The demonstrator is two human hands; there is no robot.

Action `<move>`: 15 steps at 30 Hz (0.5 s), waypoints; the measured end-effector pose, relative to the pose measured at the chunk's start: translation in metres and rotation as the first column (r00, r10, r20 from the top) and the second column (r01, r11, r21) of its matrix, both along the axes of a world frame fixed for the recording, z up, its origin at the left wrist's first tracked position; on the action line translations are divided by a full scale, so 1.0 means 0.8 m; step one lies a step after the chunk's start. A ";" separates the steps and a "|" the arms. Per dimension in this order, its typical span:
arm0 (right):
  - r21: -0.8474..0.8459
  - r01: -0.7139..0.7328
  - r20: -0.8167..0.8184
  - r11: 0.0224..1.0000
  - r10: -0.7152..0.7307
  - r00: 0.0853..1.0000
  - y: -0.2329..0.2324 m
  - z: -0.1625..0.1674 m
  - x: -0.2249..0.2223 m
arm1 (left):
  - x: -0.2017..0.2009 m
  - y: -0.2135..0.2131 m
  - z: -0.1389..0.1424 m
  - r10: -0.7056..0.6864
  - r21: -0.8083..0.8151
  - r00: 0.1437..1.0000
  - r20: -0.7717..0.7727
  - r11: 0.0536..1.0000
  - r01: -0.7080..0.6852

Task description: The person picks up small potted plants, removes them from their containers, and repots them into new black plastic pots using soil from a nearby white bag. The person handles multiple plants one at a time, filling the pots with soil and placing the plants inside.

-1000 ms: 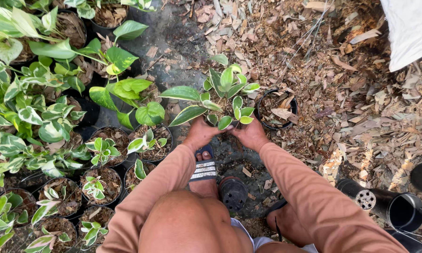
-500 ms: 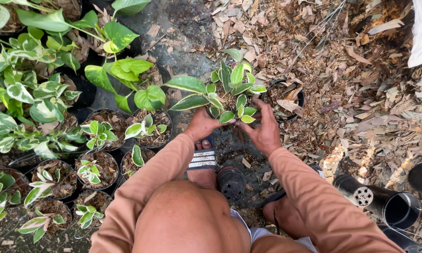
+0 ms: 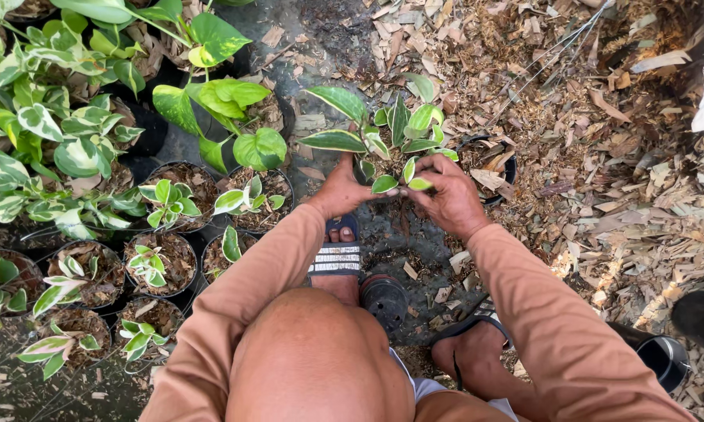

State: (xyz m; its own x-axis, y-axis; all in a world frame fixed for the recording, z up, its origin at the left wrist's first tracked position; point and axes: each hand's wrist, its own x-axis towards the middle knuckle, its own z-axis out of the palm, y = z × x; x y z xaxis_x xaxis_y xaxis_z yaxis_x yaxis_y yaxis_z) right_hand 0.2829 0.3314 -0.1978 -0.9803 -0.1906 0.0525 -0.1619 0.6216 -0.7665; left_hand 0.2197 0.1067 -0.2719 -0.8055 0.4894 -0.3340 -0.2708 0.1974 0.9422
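I count two hands, the left hand (image 3: 343,189) and right hand (image 3: 450,199), both closed on one plant (image 3: 395,137). I see two sandals (image 3: 336,256) and one empty black pot (image 3: 383,297) between them. At least eight filled pots (image 3: 82,273) crowd the left; I can't count those farther back.

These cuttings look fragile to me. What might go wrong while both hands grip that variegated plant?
The left hand and right hand squeeze the variegated plant at its base, so thin stems might snap. An empty black pot lies by the sandalled foot; a shift might crush it.
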 end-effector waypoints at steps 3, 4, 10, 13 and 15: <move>0.046 0.003 0.032 0.999 -0.005 0.999 0.002 0.004 -0.007 | -0.003 0.000 0.005 -0.016 -0.014 1.000 -0.023 1.000 0.015; 0.063 0.011 0.042 0.998 -0.014 0.999 0.002 0.005 -0.008 | -0.002 0.000 0.006 -0.014 -0.014 0.999 -0.030 1.000 0.014; 0.145 0.022 -0.023 0.989 -0.019 1.000 -0.002 0.014 -0.013 | -0.005 -0.001 0.004 -0.021 -0.019 0.998 -0.055 1.000 0.020; 0.151 0.027 -0.057 0.988 -0.019 0.998 -0.003 0.014 -0.011 | -0.005 0.000 -0.001 -0.015 -0.040 0.998 -0.053 0.999 0.013; 0.159 0.042 -0.065 0.986 -0.032 0.997 -0.003 0.015 -0.010 | -0.004 0.001 -0.003 0.008 -0.010 0.999 -0.038 1.000 -0.009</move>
